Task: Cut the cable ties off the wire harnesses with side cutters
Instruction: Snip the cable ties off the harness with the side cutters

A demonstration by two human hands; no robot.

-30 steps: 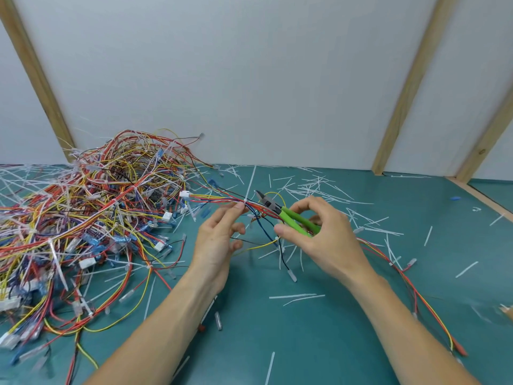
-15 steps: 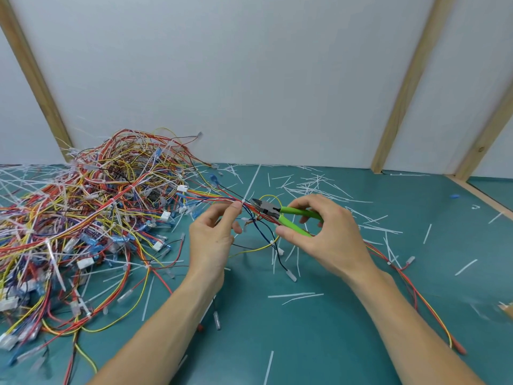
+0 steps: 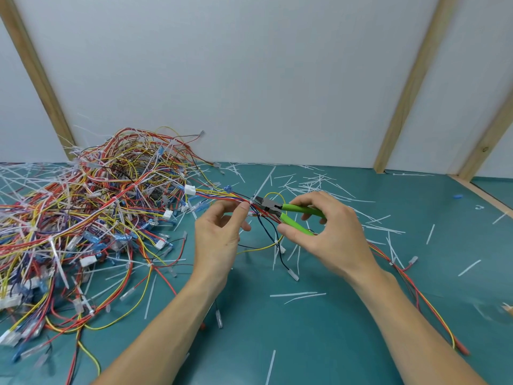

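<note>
A tangled heap of wire harnesses (image 3: 91, 218), in red, yellow, blue and white with white connectors and uncut ties, is seen piled at the left of the teal bench mat (image 3: 319, 343). From that heap one harness (image 3: 219, 196) is drawn out toward the centre, where it is pinched between the thumb and curled fingers of the left hand (image 3: 219, 237). Just beside the fingertips, a white cable tie (image 3: 252, 202) is seen on the bundle, and the dark nose of the side cutters (image 3: 288, 213) is laid against it; whether the blades already straddle the tie cannot be told. The two green handles are gripped by the right hand (image 3: 327, 240), thumb under and fingers curled over, and are held spread apart. The step in hand is judged to be the placing of the cutter on a tie. For the next move, the band alone must be caught between the blades, clear of the insulation, before the handles are squeezed. Cut tie offcuts (image 3: 298, 295) are scattered over the mat at the right, across which the harness's red and yellow tail (image 3: 433, 309) is trailed.
</note>
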